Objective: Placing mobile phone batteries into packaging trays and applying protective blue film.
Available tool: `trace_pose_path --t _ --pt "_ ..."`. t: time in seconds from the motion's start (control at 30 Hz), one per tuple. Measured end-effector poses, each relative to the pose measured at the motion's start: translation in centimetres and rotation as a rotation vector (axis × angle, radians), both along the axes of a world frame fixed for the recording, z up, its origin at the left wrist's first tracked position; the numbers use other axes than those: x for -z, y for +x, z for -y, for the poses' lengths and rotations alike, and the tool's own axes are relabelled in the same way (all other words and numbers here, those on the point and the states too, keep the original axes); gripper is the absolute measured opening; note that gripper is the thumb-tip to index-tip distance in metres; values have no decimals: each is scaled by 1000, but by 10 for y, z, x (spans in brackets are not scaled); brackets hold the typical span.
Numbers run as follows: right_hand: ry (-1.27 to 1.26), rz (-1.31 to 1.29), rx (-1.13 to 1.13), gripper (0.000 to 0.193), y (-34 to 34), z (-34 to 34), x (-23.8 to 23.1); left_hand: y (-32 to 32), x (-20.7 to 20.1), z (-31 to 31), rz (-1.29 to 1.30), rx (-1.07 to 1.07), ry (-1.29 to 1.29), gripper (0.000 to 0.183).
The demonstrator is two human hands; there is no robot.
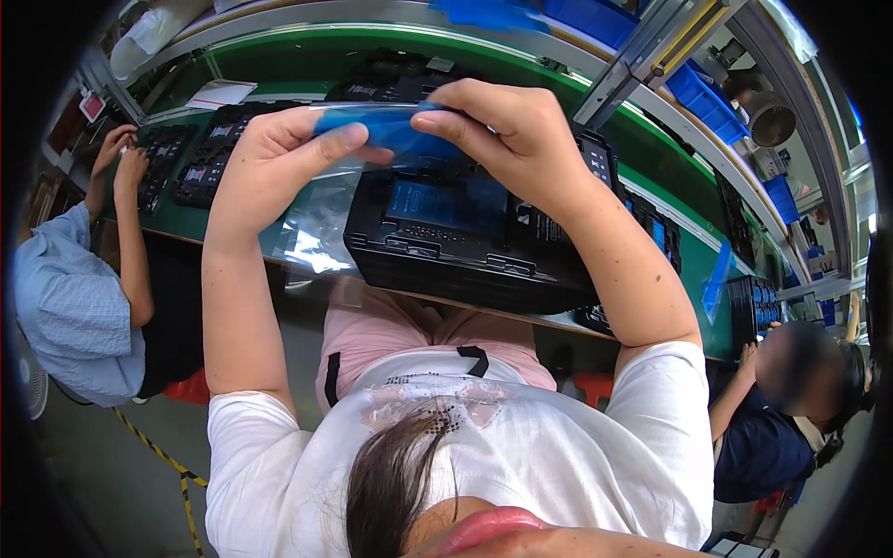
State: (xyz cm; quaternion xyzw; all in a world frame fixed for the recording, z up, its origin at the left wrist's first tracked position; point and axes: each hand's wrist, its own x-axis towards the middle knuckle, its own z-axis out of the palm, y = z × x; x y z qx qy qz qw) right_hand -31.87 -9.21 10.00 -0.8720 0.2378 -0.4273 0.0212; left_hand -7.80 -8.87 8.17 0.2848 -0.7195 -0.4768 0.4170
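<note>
Both of my hands are raised over the bench, holding a see-through blue plastic film (391,128) stretched between them. My left hand (274,163) pinches its left end between thumb and fingers. At the right end, my right hand (512,130) grips it with thumb and forefinger. Below the film stands a stack of black plastic trays (456,256), with dark parts and a blue-tinted panel in the top one. Crumpled clear plastic film (321,232) lies on the bench left of the stack.
More black trays (205,167) line the green bench, with white paper (221,93) behind them. Blue bins (702,102) sit on a shelf at the right. One person (79,307) works at the left; another (772,418) handles a tray stack (752,302) at the right.
</note>
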Motion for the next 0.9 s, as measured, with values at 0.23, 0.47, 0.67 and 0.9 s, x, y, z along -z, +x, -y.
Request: trace_pose_path --t 0.23,0.47,0.67,0.9 --pt "25 471 152 14 -1 7 -5 11 7 28 51 -461 -366 65" --pt "421 331 543 31 -21 40 4 5 11 56 -157 -1133 -836 59" --pt "670 -2 675 39 -25 49 8 -38 36 64 215 -1039 -877 82" --pt "769 -143 705 38 -17 43 7 -51 66 78 355 -975 -784 88"
